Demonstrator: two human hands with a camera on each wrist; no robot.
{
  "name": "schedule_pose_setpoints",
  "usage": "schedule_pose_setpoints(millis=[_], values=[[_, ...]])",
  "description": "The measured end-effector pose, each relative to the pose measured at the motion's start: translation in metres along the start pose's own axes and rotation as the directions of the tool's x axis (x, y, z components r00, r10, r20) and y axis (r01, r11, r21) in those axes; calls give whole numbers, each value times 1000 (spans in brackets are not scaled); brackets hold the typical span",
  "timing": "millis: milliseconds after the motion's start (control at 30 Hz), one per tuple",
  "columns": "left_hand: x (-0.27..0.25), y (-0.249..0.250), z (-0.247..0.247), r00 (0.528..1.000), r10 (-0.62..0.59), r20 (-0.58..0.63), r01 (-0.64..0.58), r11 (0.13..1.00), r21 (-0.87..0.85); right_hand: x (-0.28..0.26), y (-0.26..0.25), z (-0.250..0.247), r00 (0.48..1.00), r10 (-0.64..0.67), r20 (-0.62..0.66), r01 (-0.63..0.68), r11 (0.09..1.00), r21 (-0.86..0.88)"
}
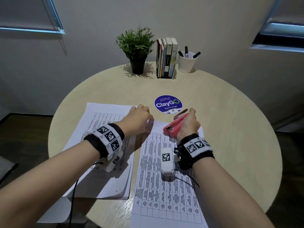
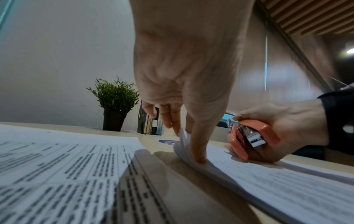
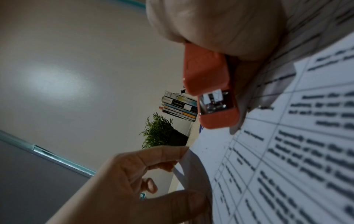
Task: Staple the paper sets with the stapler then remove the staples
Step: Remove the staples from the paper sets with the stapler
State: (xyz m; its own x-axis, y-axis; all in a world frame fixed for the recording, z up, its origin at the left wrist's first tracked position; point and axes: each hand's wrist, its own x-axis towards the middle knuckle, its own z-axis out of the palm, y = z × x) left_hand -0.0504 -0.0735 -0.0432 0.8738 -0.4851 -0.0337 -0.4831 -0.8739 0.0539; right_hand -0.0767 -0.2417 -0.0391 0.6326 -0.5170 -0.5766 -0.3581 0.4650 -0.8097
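Observation:
Two sets of printed table sheets lie on the round table. The right paper set (image 1: pixel 166 175) lies under my right arm; the left paper stack (image 1: pixel 102 145) lies under my left arm. My left hand (image 1: pixel 139 119) pinches the top left corner of the right paper set (image 2: pixel 184 145), with the thumb on top and the corner sheets lifted and fanned (image 3: pixel 189 166). My right hand (image 1: pixel 187 124) grips a coral-red stapler (image 1: pixel 174 125) that rests on the top edge of the same set, its metal mouth (image 2: pixel 254 139) turned toward my wrist (image 3: pixel 214 101).
At the back of the table (image 1: pixel 230 129) stand a potted plant (image 1: pixel 136 46), a rack of books (image 1: pixel 167 58) and a white cup of markers (image 1: pixel 186 61). A round blue sticker (image 1: pixel 167 103) lies just beyond the stapler.

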Motion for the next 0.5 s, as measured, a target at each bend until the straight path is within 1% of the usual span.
schedule_pose_setpoints(millis=[133,200,233,300,367,400,433,467,500], values=[[-4,1,3,999,26,-35,-25,999,22,3,3,0,1000,-18,-10,18,1000,-12],[-4,2,5,998,28,-53,-28,1000,-6,4,5,1,1000,-28,-8,28,999,-20],[-4,3,6,998,19,-58,-22,998,-56,5,5,1,999,-34,-8,34,999,-30],[-6,5,3,998,-38,-42,27,971,-238,5,5,1,999,-46,-13,45,998,-43],[-7,7,1,994,-106,6,98,894,-438,8,5,1,999,-51,-16,51,998,-44],[-7,7,2,988,-147,46,148,827,-543,10,6,1,999,-50,-13,50,998,-42],[-7,7,2,978,-180,102,202,737,-645,11,6,1,999,-43,-5,43,999,-31],[-7,6,4,964,-203,174,265,643,-719,13,6,1,1000,-29,4,29,999,-18],[-7,4,6,947,-210,244,321,576,-752,13,6,1,1000,-12,11,13,1000,-7]])
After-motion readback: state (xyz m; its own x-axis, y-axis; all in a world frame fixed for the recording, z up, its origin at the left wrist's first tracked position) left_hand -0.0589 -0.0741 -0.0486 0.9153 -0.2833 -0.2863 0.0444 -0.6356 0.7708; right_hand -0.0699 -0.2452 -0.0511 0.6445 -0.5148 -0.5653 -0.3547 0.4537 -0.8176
